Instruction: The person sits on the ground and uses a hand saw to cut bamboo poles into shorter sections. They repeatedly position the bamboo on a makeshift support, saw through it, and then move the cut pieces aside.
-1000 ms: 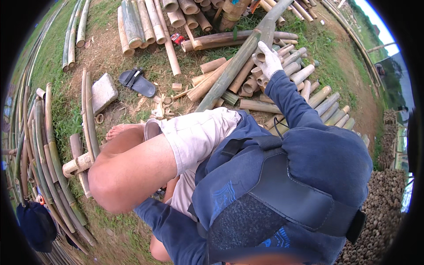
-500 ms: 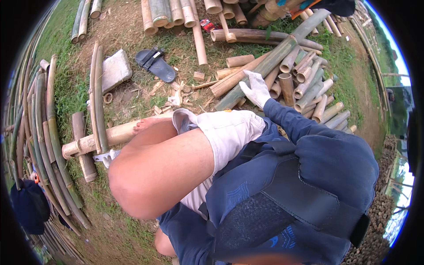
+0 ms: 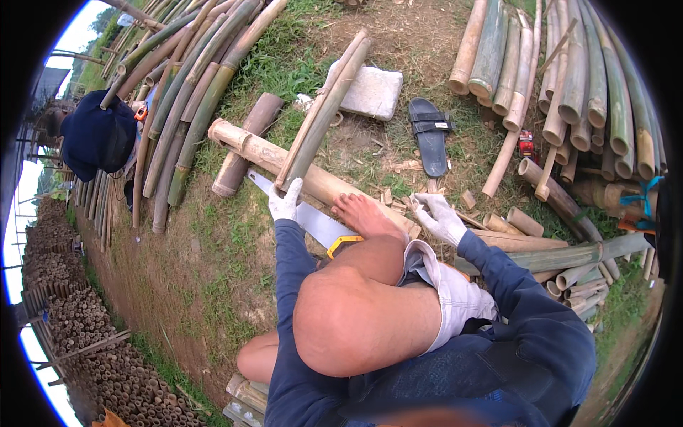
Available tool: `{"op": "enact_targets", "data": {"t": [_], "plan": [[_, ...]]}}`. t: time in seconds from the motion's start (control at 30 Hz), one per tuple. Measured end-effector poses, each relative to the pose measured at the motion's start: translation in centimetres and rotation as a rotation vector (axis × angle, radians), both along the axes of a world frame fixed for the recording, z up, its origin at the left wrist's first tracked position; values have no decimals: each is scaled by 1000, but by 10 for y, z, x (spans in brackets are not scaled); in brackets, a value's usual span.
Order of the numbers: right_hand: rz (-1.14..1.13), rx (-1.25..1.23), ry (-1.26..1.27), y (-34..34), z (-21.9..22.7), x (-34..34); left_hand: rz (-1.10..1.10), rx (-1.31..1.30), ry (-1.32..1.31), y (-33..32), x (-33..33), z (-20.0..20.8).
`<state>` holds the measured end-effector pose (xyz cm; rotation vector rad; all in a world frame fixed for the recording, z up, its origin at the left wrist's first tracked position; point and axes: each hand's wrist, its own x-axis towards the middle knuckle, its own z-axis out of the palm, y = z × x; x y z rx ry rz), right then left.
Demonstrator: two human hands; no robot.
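Observation:
My left hand (image 3: 286, 201), in a white glove, is closed around the near end of a slender bamboo pole (image 3: 324, 117). A thin bamboo strip lies along that pole, and both cross over a thick bamboo log (image 3: 316, 183). Just beside this hand, a handsaw (image 3: 321, 226) with a yellow-edged handle lies partly hidden by my knee. My bare foot (image 3: 366, 215) presses on the log. My right hand (image 3: 441, 219), also gloved, hovers near the log's right end with fingers curled but apart. Nothing shows between them.
A shorter log (image 3: 245, 146) lies under the thick one. Beyond are a pale stone block (image 3: 373, 92) and a black sandal (image 3: 430, 139). Wood chips surround my right hand. Bamboo poles lie left (image 3: 192, 107) and far right (image 3: 583, 85); cut pieces (image 3: 580, 277) lie at right.
The view has swung left. My right hand has left the cut bamboo pile and come over the wood chips beside the log. My left hand, mostly hidden before, now shows at the slender pole's end.

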<state>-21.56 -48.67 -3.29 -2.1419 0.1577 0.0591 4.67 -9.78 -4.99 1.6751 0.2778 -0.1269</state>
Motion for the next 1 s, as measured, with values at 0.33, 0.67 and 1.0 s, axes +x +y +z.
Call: {"op": "enact_targets", "data": {"t": [0.33,0.67,1.0], "plan": [[-180,1605,550,105,-8,178,-277,-437,310,-43,-117,67],[-253,1286,221,103,32,140,-543,-226,160,-59,-131,36],[-610,480,-294,-192,78,132,-291,-51,251,-27,-120,18]]}}
